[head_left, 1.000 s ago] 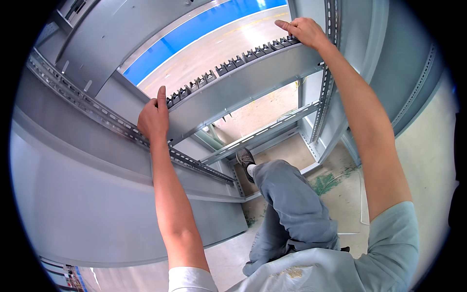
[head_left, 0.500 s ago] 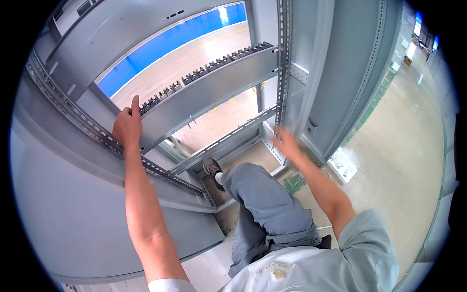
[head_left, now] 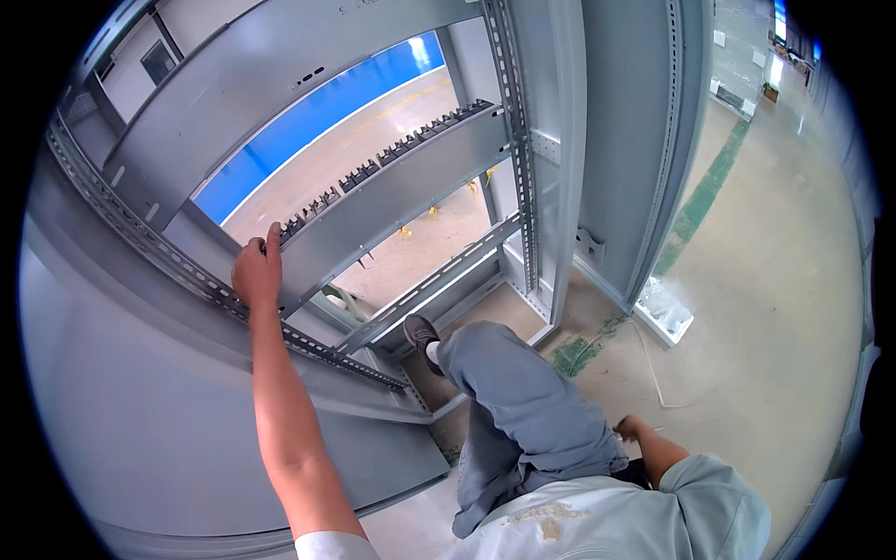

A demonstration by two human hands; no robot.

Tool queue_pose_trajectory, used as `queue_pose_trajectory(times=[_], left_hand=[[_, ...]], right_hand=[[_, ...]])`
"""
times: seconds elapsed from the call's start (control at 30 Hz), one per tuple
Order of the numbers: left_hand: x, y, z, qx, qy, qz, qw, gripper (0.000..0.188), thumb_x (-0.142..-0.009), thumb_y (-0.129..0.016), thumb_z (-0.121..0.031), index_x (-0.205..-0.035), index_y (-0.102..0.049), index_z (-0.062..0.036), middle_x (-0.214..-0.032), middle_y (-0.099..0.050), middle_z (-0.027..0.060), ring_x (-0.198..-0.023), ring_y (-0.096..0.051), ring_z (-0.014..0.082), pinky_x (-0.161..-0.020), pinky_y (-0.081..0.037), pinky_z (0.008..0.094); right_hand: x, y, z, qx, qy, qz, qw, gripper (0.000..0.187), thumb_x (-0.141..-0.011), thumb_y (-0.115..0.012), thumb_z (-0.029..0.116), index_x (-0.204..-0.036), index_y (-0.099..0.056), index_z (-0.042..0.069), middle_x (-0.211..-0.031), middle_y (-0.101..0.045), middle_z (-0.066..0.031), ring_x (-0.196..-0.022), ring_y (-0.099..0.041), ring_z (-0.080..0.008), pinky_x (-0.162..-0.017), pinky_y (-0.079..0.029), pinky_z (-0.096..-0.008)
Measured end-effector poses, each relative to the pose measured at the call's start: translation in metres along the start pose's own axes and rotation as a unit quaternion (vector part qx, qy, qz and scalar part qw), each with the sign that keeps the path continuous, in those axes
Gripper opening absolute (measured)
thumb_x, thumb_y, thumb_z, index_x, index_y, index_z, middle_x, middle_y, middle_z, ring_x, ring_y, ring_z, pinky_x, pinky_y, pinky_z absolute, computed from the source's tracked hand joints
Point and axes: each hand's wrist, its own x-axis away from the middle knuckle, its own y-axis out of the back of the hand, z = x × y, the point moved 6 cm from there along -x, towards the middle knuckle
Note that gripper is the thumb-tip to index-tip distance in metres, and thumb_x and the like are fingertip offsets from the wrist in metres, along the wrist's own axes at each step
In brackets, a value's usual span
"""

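A grey metal crosspiece [head_left: 401,177] slants across the open cabinet frame, with a row of black clips [head_left: 359,175] along its upper edge. My left hand [head_left: 258,271] is at its left end, beside the slotted upright, fingers curled and thumb raised against the panel's end. What lies under those fingers is partly hidden. Down by my right hip, next to my grey trousers [head_left: 523,383], is my right hand [head_left: 631,429]. It is small in view, and its fingers are mostly hidden against the thigh.
Perforated rails [head_left: 523,187] rise on the cabinet's right side. A slotted lower bar [head_left: 429,280] crosses below the crosspiece. My foot in a dark shoe [head_left: 422,342] is inside the base frame. On the floor at right lie a thin white cable [head_left: 649,364] and a white-edged tray-like piece [head_left: 665,313].
My right hand has drawn back from near the right upright to my hip. My left hand stays at the crosspiece's left end. The view has shifted slightly.
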Motion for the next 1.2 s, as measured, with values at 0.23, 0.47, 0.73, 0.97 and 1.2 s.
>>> queue_pose_trajectory(times=[0.23,0.47,0.73,0.97,1.2], left_hand=[[-0.002,-0.006,0.002,-0.004,-0.016,0.022,1.000,0.078,-0.101,-0.039,-0.072,-0.116,-0.075,-0.0043,-0.113,-0.074,0.0205,-0.105,-0.069,0.0409,-0.093,-0.051,0.0513],[0.004,-0.004,-0.005,0.007,-0.024,0.075,0.997,0.077,-0.101,-0.036,-0.073,-0.127,-0.072,-0.0100,-0.123,-0.072,0.0196,-0.115,-0.066,0.0421,-0.098,-0.049,0.0514],[0.008,0.003,-0.003,-0.015,-0.013,0.074,0.997,0.092,-0.091,-0.045,-0.082,-0.133,-0.068,-0.0029,-0.127,-0.071,0.0211,-0.120,-0.065,0.0396,-0.105,-0.047,0.0487],[0.013,0.020,-0.006,-0.041,-0.012,0.059,0.997,0.105,-0.078,-0.056,-0.088,-0.137,-0.065,-0.0021,-0.132,-0.068,0.0202,-0.125,-0.064,0.0360,-0.106,-0.046,0.0465],[0.009,-0.006,-0.016,-0.034,-0.021,0.056,0.998,0.105,-0.076,-0.056,-0.090,-0.138,-0.066,-0.0061,-0.133,-0.068,0.0200,-0.126,-0.063,0.0367,-0.108,-0.045,0.0482]], right_hand=[[0.019,0.065,0.119,-0.134,0.237,-0.150,0.951,0.048,-0.089,-0.076,0.047,-0.101,-0.078,0.001,-0.076,-0.074,-0.0134,-0.069,-0.071,-0.0249,-0.070,-0.056,-0.0410],[0.020,0.024,0.089,-0.124,0.190,-0.108,0.968,0.049,-0.087,-0.076,0.047,-0.105,-0.079,0.001,-0.084,-0.076,-0.0159,-0.075,-0.074,-0.0266,-0.069,-0.059,-0.0416],[0.041,0.003,0.066,-0.082,0.096,-0.034,0.991,0.046,-0.088,-0.073,0.041,-0.108,-0.077,0.000,-0.098,-0.076,-0.0186,-0.086,-0.074,-0.0306,-0.074,-0.062,-0.0449],[-0.017,0.013,0.086,-0.078,0.261,-0.196,0.942,0.041,-0.085,-0.072,0.037,-0.104,-0.077,0.000,-0.086,-0.076,-0.0216,-0.078,-0.075,-0.0329,-0.076,-0.059,-0.0430],[-0.027,-0.012,0.038,-0.093,0.257,-0.195,0.942,0.034,-0.082,-0.068,0.032,-0.095,-0.077,0.001,-0.084,-0.075,-0.0230,-0.079,-0.074,-0.0372,-0.077,-0.058,-0.0452]])
